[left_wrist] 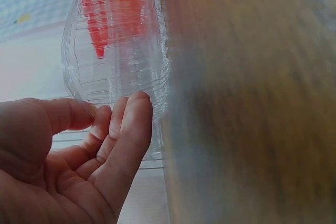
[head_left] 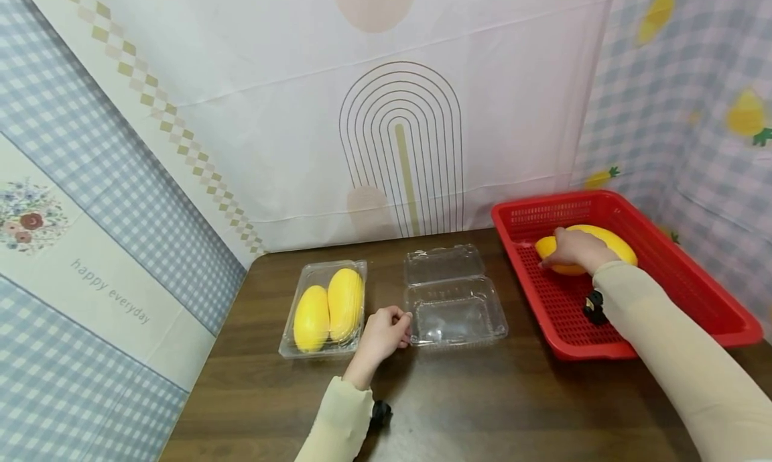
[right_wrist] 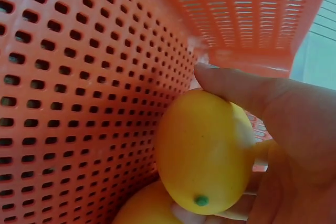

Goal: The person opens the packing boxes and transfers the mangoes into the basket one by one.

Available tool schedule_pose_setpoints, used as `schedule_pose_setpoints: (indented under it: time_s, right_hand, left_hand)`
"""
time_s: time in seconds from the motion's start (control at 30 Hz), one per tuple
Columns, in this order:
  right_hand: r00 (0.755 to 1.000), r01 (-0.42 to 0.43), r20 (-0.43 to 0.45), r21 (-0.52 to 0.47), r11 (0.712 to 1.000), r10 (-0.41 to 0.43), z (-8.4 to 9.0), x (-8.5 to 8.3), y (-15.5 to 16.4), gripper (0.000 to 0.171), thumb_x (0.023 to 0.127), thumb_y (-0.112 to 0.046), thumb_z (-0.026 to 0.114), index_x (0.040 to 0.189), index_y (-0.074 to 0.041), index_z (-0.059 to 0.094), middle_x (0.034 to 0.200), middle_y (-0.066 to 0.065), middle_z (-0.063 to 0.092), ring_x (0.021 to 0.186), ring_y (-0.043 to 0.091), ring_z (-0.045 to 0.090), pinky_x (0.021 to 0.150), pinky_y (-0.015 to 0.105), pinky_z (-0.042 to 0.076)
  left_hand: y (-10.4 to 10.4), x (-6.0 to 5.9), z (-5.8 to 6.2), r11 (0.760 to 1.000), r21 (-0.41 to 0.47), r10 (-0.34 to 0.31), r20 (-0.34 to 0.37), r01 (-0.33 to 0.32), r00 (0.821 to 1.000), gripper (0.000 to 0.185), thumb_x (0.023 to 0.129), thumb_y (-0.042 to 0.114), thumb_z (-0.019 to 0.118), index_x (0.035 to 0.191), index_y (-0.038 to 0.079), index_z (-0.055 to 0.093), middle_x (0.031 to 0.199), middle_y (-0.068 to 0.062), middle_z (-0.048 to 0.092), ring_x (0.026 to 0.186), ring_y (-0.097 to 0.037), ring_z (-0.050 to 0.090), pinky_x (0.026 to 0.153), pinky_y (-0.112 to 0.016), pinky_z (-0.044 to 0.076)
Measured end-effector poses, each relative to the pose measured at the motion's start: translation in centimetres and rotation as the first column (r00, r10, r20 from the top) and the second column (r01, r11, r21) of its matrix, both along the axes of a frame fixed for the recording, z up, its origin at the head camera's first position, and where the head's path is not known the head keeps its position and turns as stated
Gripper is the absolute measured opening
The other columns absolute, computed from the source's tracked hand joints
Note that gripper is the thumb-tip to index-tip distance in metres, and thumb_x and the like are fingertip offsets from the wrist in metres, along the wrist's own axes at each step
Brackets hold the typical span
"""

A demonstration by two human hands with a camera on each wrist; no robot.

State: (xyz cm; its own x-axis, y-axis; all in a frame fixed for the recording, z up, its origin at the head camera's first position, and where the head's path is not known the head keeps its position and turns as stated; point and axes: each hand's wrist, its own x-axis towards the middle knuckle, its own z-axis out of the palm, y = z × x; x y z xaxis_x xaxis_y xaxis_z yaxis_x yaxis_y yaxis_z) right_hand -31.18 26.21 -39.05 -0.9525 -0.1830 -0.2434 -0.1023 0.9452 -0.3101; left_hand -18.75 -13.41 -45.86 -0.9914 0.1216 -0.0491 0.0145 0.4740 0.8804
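My left hand [head_left: 381, 334] pinches the near left corner of an open clear plastic clamshell box [head_left: 452, 318], whose lid [head_left: 444, 264] lies folded back toward the wall. In the left wrist view, the thumb [left_wrist: 73, 115] and curled fingers meet at the box's thin rim. Inside the red plastic basket [head_left: 569, 351], my right hand [head_left: 579, 249] grips a smooth yellow oval fruit [right_wrist: 205, 145] with a green stem dot. The thumb lies along one side and the fingers wrap partly behind it. Another yellow fruit [right_wrist: 149, 205] sits against it, partly hidden.
Left of my left hand, a closed clear box [head_left: 289, 344] contains two yellow fruits [head_left: 311, 318] side by side. Everything stands on a dark wooden table [head_left: 458, 401]. A patterned cloth [head_left: 289, 160] hangs behind; the basket's raised perforated walls surround my right hand.
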Motion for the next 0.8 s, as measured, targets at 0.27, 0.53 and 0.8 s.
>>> schedule_pose_setpoints:
  time_s: [0.27, 0.53, 0.8]
  right_hand:
    - [1.0, 0.01, 0.002, 0.018, 1.0, -0.011, -0.9, -0.5, -0.7, 0.091, 0.085, -0.039, 0.075, 0.139, 0.021, 0.034, 0.126, 0.041, 0.051, 0.103, 0.046, 0.054, 0.09, 0.065, 0.045]
    - [0.998, 0.045, -0.032, 0.008, 0.999, -0.045, -1.3, -0.6, -0.3, 0.086, 0.087, -0.037, 0.072, 0.137, 0.022, 0.034, 0.121, 0.041, 0.052, 0.099, 0.048, 0.055, 0.085, 0.066, 0.046]
    - [0.995, 0.035, -0.091, -0.013, 0.999, -0.036, 0.1, -0.4, 0.0, 0.077, 0.092, -0.038, 0.065, 0.138, 0.018, 0.038, 0.128, 0.042, 0.05, 0.107, 0.051, 0.054, 0.083, 0.068, 0.046]
  left_hand:
    - [0.0, 0.3, 0.0, 1.0, -0.007, 0.014, 0.001, -0.014, 1.0, 0.024, 0.102, 0.016, 0.058, 0.085, 0.0, 0.065, 0.071, -0.005, 0.066, 0.061, -0.015, 0.066, 0.057, -0.03, 0.058]
    - [0.3, 0.4, 0.0, 1.0, -0.019, -0.004, -0.005, 0.004, 1.0, 0.025, 0.103, 0.016, 0.058, 0.084, 0.001, 0.065, 0.071, -0.006, 0.065, 0.06, -0.014, 0.064, 0.057, -0.03, 0.058]
    - [0.4, 0.3, 0.2, 0.999, -0.035, -0.002, -0.01, 0.001, 1.0, 0.025, 0.102, 0.016, 0.058, 0.083, 0.002, 0.064, 0.07, -0.005, 0.065, 0.058, -0.013, 0.063, 0.057, -0.03, 0.058]
